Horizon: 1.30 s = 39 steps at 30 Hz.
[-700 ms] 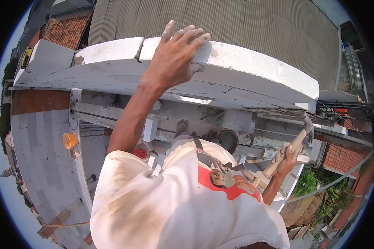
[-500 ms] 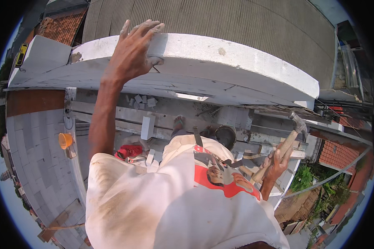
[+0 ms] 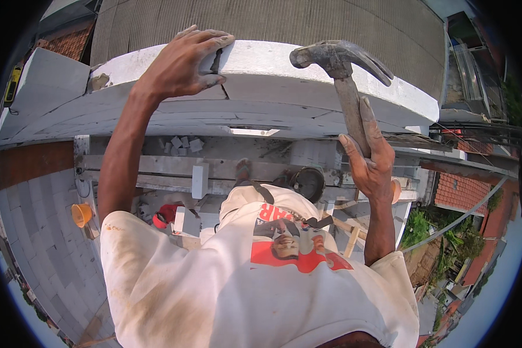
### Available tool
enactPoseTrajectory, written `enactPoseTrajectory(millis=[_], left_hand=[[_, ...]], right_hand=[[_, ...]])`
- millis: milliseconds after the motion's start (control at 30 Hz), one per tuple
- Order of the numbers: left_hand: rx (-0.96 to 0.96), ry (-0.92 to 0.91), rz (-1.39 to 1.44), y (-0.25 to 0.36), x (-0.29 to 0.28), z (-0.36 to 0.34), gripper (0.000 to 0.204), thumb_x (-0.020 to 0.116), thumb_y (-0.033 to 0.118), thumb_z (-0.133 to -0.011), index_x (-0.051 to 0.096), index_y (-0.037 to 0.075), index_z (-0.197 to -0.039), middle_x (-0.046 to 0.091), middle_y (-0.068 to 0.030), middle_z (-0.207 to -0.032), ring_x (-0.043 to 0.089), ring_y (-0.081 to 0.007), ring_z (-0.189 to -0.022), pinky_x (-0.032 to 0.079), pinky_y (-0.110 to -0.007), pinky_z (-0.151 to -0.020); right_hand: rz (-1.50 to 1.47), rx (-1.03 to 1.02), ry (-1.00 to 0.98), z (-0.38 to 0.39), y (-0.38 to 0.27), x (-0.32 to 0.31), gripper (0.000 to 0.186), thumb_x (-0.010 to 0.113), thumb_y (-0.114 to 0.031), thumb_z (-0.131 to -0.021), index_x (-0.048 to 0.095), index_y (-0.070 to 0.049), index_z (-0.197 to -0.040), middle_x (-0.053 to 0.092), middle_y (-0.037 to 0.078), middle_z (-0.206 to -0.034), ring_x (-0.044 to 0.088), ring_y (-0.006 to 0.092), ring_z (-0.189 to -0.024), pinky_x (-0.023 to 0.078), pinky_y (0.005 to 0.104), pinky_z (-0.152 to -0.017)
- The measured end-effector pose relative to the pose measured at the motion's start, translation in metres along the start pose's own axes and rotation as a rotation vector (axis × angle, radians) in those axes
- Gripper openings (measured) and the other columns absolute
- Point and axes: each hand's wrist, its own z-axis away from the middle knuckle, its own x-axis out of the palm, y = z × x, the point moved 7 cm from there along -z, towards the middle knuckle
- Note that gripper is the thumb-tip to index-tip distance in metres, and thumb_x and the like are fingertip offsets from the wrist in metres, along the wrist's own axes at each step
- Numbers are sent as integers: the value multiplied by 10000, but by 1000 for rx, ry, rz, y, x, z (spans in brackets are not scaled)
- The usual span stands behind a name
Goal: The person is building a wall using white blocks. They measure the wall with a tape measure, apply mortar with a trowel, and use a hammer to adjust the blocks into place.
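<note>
My left hand (image 3: 180,62) clasps the top of a low wall of white blocks, its fingers over the upper edge and its thumb on the near face. It sits at the joint beside a long white block (image 3: 267,58); a dark gap shows between thumb and fingers. In my right hand (image 3: 376,168) is a claw hammer (image 3: 349,107), gripped by its worn handle. The hammer's head is raised in front of the block's top, face to the left and claw to the right. Whether it touches the block I cannot tell.
Beyond the wall lies a grey corrugated roof (image 3: 261,20). Below me are planks (image 3: 156,168), a black bucket (image 3: 308,184), an upright white block (image 3: 199,181) and broken block pieces (image 3: 180,144). An orange bucket (image 3: 82,215) stands at the left.
My right hand has lifted the hammer from low at the right up to the wall's top. My left hand has stayed on the wall, its fingers now bent closer over the edge.
</note>
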Motion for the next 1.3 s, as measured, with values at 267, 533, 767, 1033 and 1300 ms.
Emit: enactPoseTrajectory(millis=[267,533,767,1033,1300], left_hand=[[16,-15,-40,4,4,0,827,906,298,-774,551,109,-1497,588,-151,-1486,500,-362,-1426,383,-490,-1239],[-23,-51,-41,0,8,1,829,902,284,-778,540,142,-1510,573,-115,-1511,463,-364,-1457,350,-496,-1258],[-84,-101,-35,7,-7,-3,834,890,271,-788,518,168,-1527,550,-86,-1538,433,-352,-1479,319,-501,-1276],[-68,-116,-174,68,-16,-29,1052,944,298,-710,386,247,-1600,446,-28,-1613,374,-241,-1520,127,-518,-1339],[155,-13,-43,188,23,-113,920,913,335,-763,452,326,-1559,417,4,-1627,358,-235,-1524,158,-500,-1338]], right_hand=[[-52,-96,147,-48,-27,13,711,745,18,-891,500,-139,-1539,681,220,-1293,727,316,-1085,606,452,-828],[67,-110,21,-63,-28,22,707,727,-41,-896,498,-213,-1543,656,131,-950,678,319,-787,588,452,-725],[323,43,-239,-47,-4,27,647,739,-78,-911,518,-114,-1518,684,153,-1005,696,319,-836,600,438,-754],[178,205,133,13,22,-69,574,734,-91,-951,543,-33,-1490,658,225,-1369,697,318,-1178,548,408,-993],[212,270,486,43,45,-176,667,685,-65,-996,398,-72,-1599,660,160,-1377,695,179,-1042,565,313,-894]])
